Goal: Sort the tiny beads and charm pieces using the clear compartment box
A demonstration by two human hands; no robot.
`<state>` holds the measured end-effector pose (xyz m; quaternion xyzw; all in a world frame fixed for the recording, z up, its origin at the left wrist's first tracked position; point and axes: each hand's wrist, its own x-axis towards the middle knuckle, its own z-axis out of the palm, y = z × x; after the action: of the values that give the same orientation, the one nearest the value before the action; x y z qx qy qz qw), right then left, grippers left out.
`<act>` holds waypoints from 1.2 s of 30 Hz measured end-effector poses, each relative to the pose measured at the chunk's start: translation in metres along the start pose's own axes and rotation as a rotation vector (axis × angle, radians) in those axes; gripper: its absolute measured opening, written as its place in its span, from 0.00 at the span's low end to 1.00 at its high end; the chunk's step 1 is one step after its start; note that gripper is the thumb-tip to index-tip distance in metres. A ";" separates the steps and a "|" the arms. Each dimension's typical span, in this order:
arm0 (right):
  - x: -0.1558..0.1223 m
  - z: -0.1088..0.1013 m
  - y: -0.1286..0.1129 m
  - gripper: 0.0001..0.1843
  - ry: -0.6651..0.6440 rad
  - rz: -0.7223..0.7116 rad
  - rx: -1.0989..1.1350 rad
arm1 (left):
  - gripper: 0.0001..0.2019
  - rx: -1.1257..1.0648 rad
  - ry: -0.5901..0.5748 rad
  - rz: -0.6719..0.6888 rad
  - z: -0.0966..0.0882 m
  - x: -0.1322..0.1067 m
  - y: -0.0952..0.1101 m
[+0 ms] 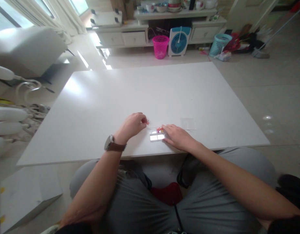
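Observation:
A small clear box (153, 137) with compartments lies near the front edge of the white table. Several tiny red, pink and orange beads (160, 129) fill a far compartment; the near ones look bare and shiny. My right hand (177, 136) grips the box's right end, thumb at the near side and fingers at the far side, hiding that end. To the left of the box, just above the table, my left hand (132, 126) is closed in a pinch. A small reddish piece (147, 122) shows at its fingertips, too small to make out well.
A flat clear plastic lid (188, 123) lies on the white table (150, 91) beyond my right hand. Past the table stand a pink basket (160, 47), a blue fan (179, 42) and a light-blue basket (219, 45). White chair parts (10, 114) are at the left.

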<state>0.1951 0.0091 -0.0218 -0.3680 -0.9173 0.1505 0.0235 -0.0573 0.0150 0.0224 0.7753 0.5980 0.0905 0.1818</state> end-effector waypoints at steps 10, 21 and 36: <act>-0.002 0.004 0.005 0.31 0.011 -0.007 -0.007 | 0.06 0.171 -0.232 -0.334 -0.013 -0.009 -0.035; -0.001 0.001 0.002 0.31 -0.001 -0.007 -0.013 | 0.08 0.216 -0.284 -0.409 -0.006 -0.008 -0.035; 0.000 0.001 0.001 0.31 -0.004 -0.005 -0.027 | 0.14 0.301 -0.327 -0.509 -0.009 -0.009 -0.028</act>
<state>0.1958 0.0091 -0.0233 -0.3658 -0.9201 0.1389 0.0171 -0.0878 0.0141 0.0210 0.6234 0.7422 -0.1726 0.1755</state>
